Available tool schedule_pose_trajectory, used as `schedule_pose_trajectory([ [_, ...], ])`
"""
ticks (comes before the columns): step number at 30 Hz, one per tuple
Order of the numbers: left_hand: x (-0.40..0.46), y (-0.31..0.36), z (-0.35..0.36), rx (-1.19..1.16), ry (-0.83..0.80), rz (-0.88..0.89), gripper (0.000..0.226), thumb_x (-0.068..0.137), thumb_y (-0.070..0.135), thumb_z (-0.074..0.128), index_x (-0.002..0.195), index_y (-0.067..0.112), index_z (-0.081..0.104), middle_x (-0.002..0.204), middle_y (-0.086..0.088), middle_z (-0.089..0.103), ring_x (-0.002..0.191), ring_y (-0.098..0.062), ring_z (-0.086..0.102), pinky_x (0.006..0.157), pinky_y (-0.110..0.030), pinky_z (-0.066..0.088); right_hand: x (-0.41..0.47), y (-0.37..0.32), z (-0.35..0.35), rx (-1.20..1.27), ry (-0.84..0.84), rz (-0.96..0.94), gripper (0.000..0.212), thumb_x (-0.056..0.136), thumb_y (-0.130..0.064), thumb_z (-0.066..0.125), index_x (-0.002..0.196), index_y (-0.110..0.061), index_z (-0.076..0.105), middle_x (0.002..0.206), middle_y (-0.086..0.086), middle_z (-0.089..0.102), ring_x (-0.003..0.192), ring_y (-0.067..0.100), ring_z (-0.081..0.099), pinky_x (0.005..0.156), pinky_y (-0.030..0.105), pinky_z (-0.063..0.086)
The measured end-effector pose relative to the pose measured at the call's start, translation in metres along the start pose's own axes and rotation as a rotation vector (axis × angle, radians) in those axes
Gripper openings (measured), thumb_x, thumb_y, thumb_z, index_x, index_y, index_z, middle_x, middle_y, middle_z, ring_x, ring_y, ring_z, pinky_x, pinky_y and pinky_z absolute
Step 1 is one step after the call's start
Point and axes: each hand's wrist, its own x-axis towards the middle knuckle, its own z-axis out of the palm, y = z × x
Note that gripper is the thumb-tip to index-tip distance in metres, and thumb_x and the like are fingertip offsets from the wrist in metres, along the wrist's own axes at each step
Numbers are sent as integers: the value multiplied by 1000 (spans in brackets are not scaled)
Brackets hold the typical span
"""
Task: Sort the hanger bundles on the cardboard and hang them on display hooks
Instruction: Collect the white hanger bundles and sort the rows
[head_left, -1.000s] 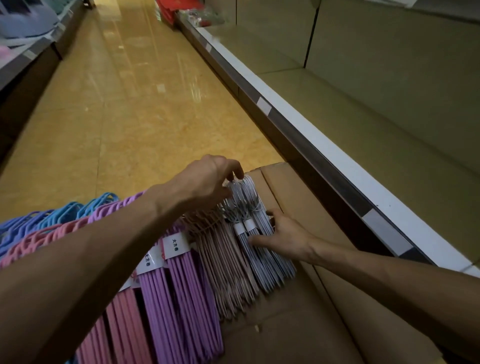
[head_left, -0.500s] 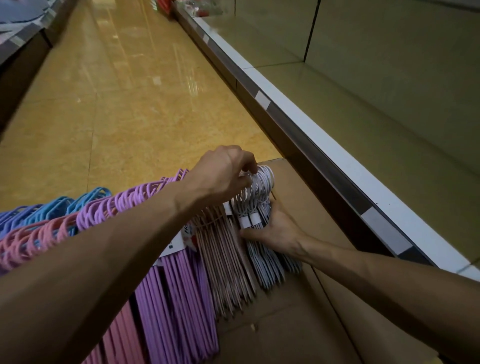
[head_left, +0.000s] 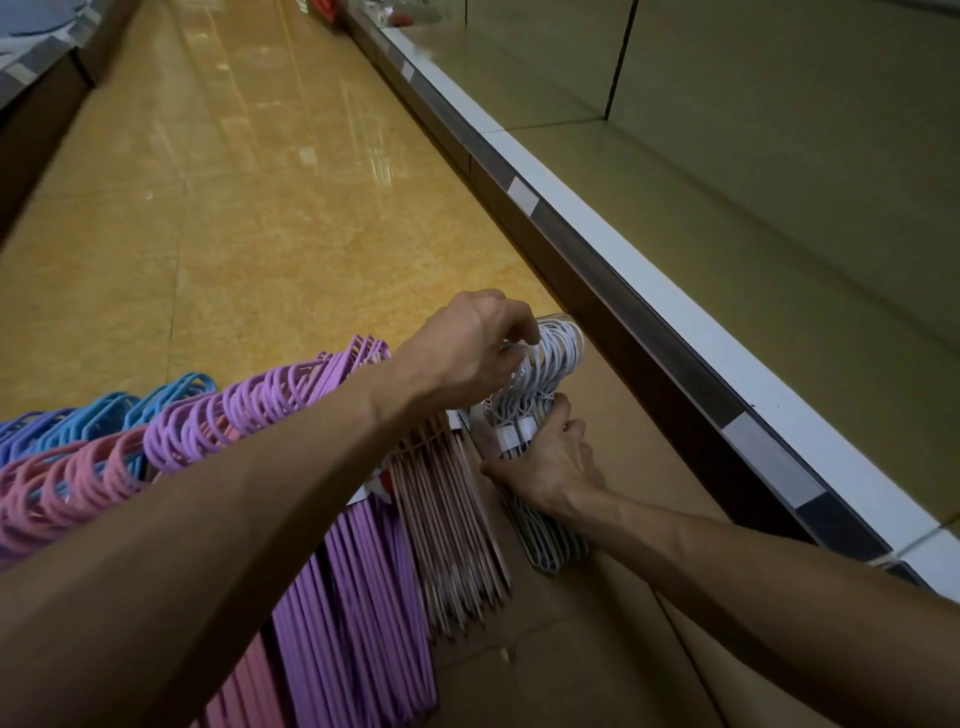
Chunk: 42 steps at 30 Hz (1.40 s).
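A white hanger bundle (head_left: 550, 358) lies at the right end of a row of bundles on brown cardboard (head_left: 623, 649). My left hand (head_left: 467, 348) pinches its hooks from above. My right hand (head_left: 545, 462) grips the same bundle lower down, just below its white band, and hides the middle of it. Left of it lie a pale pink bundle (head_left: 452, 525), a purple bundle (head_left: 363, 597), a pink bundle (head_left: 57, 483) and a blue bundle (head_left: 156, 400), partly hidden by my left forearm.
A long shop shelf with a white front strip (head_left: 649, 291) runs along the right, close beside the cardboard. A glossy yellow floor (head_left: 208, 208) stretches ahead down the aisle. Another shelf edge (head_left: 41, 47) shows at the top left. No display hooks are in view.
Both hands have shifted the white bundle away from me and towards the shelf. The right hand has gone from resting flat on it to closing around it.
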Motion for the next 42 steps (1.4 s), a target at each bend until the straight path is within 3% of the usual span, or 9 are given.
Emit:
schedule_pose_trajectory([
  [4, -3, 2, -2, -112, 27, -69, 23, 96, 17, 58, 115, 13, 69, 113, -2, 68, 104, -12, 63, 85, -19, 49, -7, -1, 3, 79, 73, -43, 111, 70, -92, 47, 151, -25, 10, 146, 12, 38, 128, 33, 47, 100, 47, 46],
  [10, -9, 2, -14, -306, 118, -222, 20, 97, 19, 57, 113, 16, 70, 107, 4, 69, 99, -6, 63, 73, -5, 44, -12, 0, -17, 117, 86, -121, 107, 60, -92, 47, 140, -24, 32, 125, 5, 57, 107, 28, 59, 88, 45, 54],
  [14, -13, -3, -23, -382, 176, -328, 21, 98, 20, 56, 113, 19, 70, 106, 7, 67, 100, -7, 62, 72, -11, 44, -13, -3, -43, 154, 81, -146, 106, 47, -78, 51, 137, -24, 38, 119, 2, 62, 104, 28, 61, 88, 45, 54],
  [20, -17, -11, -35, -498, 298, -467, 23, 96, 23, 58, 118, 21, 66, 113, 3, 66, 106, -17, 63, 96, -37, 51, -11, -8, -84, 281, 85, -307, 79, 72, -40, 77, 140, -27, 38, 117, -7, 61, 104, 17, 62, 92, 38, 53],
  [29, -21, -8, -65, -733, 587, -744, 62, 86, 21, 67, 142, 18, 40, 128, -8, 55, 111, -28, 58, 100, -44, 49, -32, -39, -124, 414, 108, -542, 72, 73, -33, 79, 135, -26, 44, 116, -11, 63, 102, 4, 62, 94, 32, 53],
  [33, -28, -7, -74, -892, 602, -798, 71, 85, 13, 66, 147, 17, 31, 117, -12, 59, 109, -28, 60, 101, -46, 49, -47, -47, -128, 525, 57, -561, 61, 76, -26, 80, 127, -26, 48, 105, -12, 67, 89, -2, 66, 78, 19, 55],
  [35, -32, -4, -77, -1024, 561, -783, 72, 85, 5, 62, 148, 17, 30, 117, -13, 63, 106, -29, 63, 99, -45, 51, -54, -52, -130, 578, -2, -571, 61, 75, -29, 81, 127, -27, 50, 107, -8, 69, 90, 3, 68, 78, 24, 57],
  [38, -40, 7, -77, -1128, 470, -708, 57, 83, -3, 59, 137, 8, 43, 107, -15, 67, 99, -32, 67, 92, -48, 55, -62, -60, -133, 682, -94, -584, 61, 67, -36, 81, 123, -34, 56, 104, -6, 73, 82, 11, 69, 81, 43, 59],
  [42, -44, 18, -88, -1289, 572, -751, 7, 91, 1, 56, 96, -1, 53, 89, -18, 53, 89, -32, 56, 77, -44, 52, -76, -70, -138, 705, -238, -632, 57, 70, -34, 80, 123, -36, 59, 100, -3, 74, 70, 16, 63, 74, 45, 58],
])
